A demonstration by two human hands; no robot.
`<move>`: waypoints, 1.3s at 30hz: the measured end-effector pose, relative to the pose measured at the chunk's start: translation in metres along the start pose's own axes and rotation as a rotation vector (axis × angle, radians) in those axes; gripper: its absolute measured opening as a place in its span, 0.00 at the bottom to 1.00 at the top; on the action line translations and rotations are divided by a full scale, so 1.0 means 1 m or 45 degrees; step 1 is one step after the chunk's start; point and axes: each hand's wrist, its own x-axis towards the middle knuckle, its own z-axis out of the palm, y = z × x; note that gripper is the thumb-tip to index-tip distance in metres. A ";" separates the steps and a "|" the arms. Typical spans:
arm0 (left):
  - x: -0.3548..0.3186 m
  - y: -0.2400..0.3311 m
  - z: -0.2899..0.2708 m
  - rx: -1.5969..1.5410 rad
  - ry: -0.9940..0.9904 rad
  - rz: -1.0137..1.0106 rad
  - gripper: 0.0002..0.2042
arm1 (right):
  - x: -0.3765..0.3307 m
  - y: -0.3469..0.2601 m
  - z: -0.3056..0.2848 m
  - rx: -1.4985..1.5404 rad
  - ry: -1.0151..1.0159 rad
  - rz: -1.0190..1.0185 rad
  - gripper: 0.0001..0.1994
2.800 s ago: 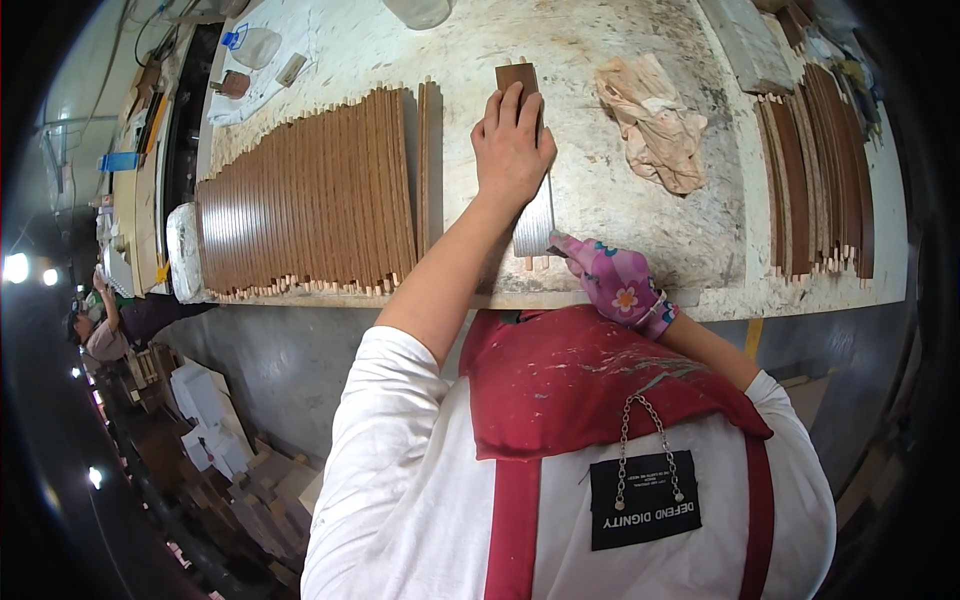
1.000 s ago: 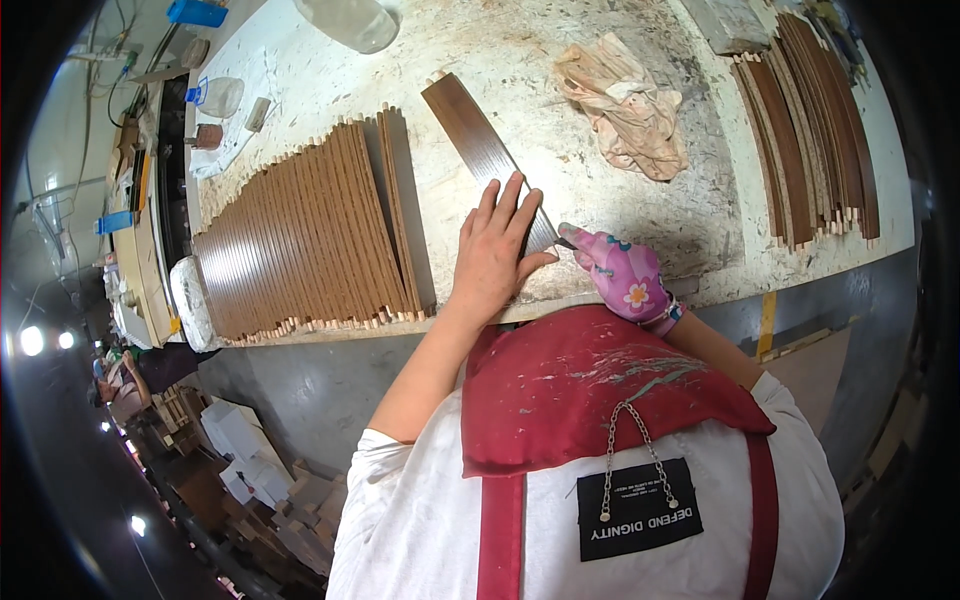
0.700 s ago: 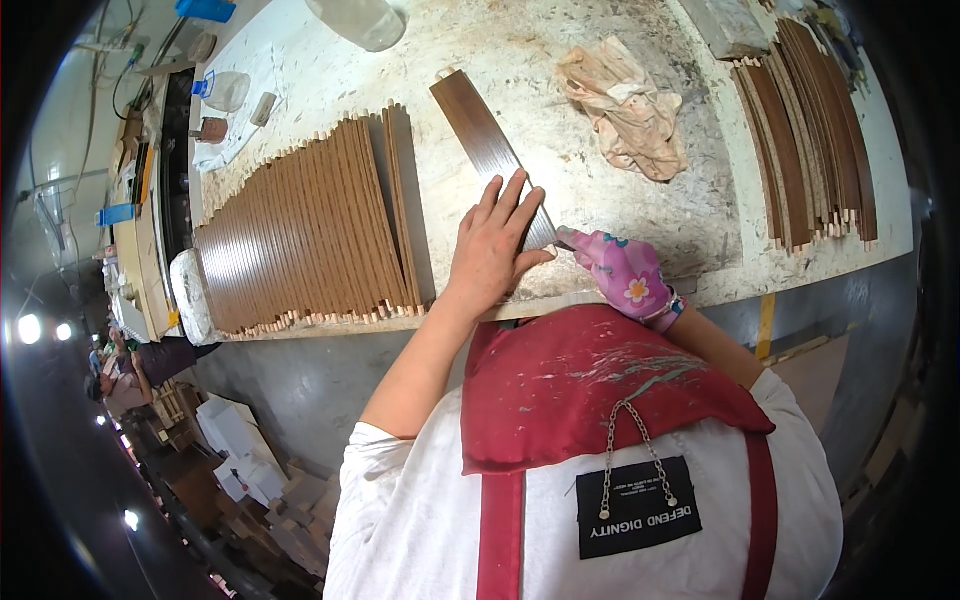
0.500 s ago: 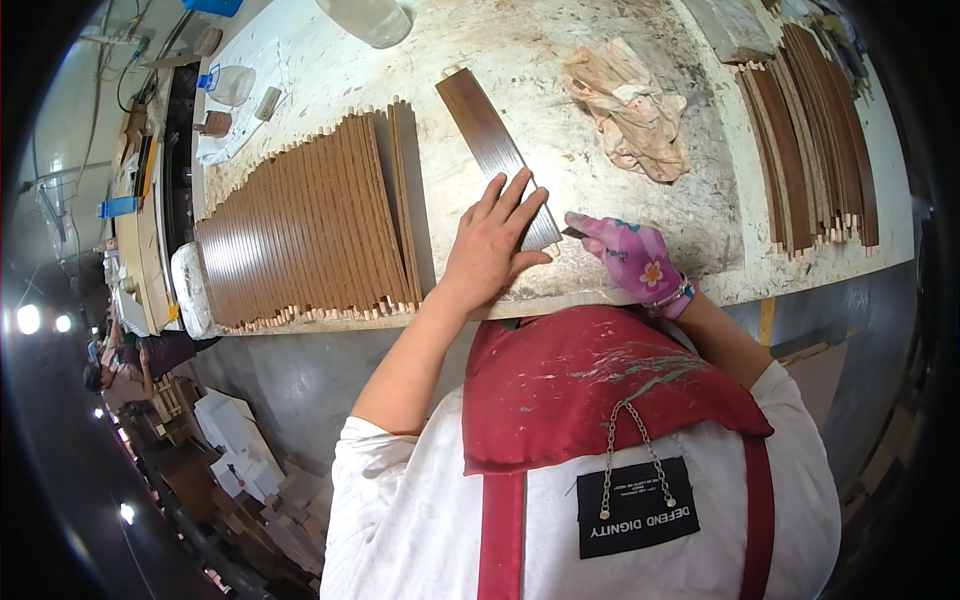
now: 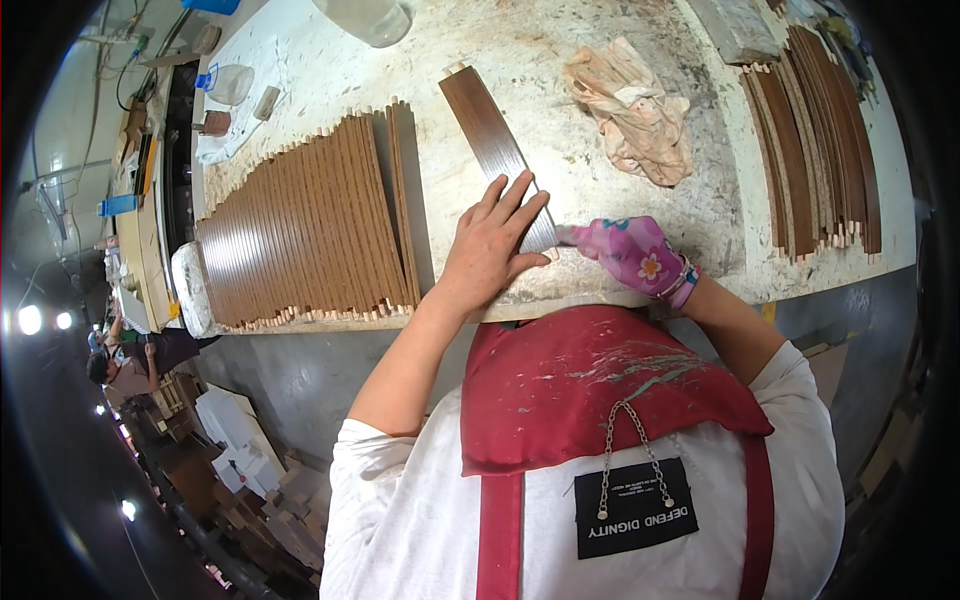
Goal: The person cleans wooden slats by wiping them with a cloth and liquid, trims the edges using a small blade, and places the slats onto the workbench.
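Note:
A brown wooden slat point(image 5: 478, 122) with light dowel pegs at its ends lies slantwise on the table. My bare left hand point(image 5: 492, 235) rests flat over its near part, fingers spread and thumb by the near end. My right hand point(image 5: 635, 255), in a pink flowered glove, is closed around a small flat tool point(image 5: 567, 236), mostly hidden by the fingers. The tool's tip is beside the slat's near right corner; whether it touches cannot be made out.
Many similar slats point(image 5: 300, 220) lie side by side at the left, and another stack point(image 5: 815, 150) at the right. A crumpled stained cloth point(image 5: 630, 115) lies beyond my right hand. Clear containers point(image 5: 368, 18) stand at the back. Another person point(image 5: 130, 372) is far left.
My right hand has moved slightly left and turned, bringing the tool close to the slat's near end. My left hand stays on the slat, which has barely shifted.

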 end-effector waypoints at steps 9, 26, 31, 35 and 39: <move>0.003 0.001 -0.005 -0.014 -0.027 0.000 0.36 | 0.003 0.009 0.009 -0.046 0.139 -0.117 0.19; 0.008 0.000 -0.012 0.023 -0.129 0.052 0.36 | 0.009 0.017 -0.004 0.120 0.003 -0.298 0.21; 0.010 0.003 -0.016 0.056 -0.137 0.064 0.36 | 0.012 0.008 -0.016 -0.427 -0.222 -0.324 0.18; 0.010 -0.001 -0.013 0.077 -0.134 0.057 0.37 | 0.007 -0.003 -0.020 -0.351 -0.337 -0.237 0.18; 0.009 -0.001 -0.013 0.069 -0.118 0.073 0.37 | 0.007 -0.001 -0.018 0.005 -0.063 -0.060 0.18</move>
